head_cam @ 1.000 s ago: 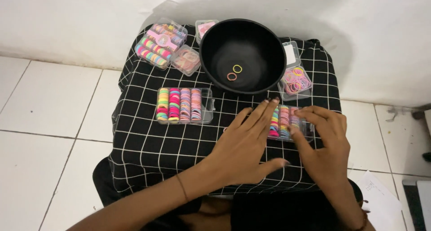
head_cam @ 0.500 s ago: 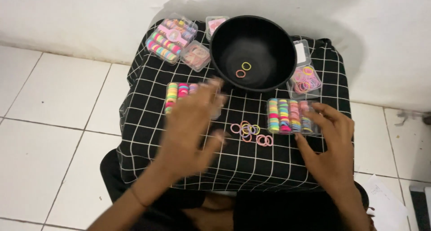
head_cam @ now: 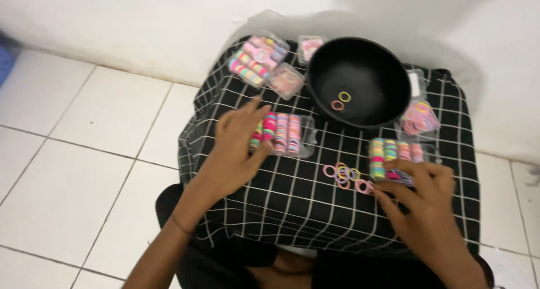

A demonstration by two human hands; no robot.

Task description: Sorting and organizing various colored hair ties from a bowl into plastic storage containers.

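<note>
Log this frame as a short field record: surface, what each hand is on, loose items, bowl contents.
surface: black cloth with white grid over a low stand on white floor tiles
left hand: lies on the left end of a clear box of coloured hair ties
right hand: fingers at the near edge of a second clear box of hair ties
loose hair ties: small cluster on the cloth between the two boxes
black bowl: holds two small rings
back of surface: more clear boxes

home | white tiled floor (head_cam: 67, 171) | plain wall (head_cam: 140, 19) | cloth-covered stool (head_cam: 315, 210)
</note>
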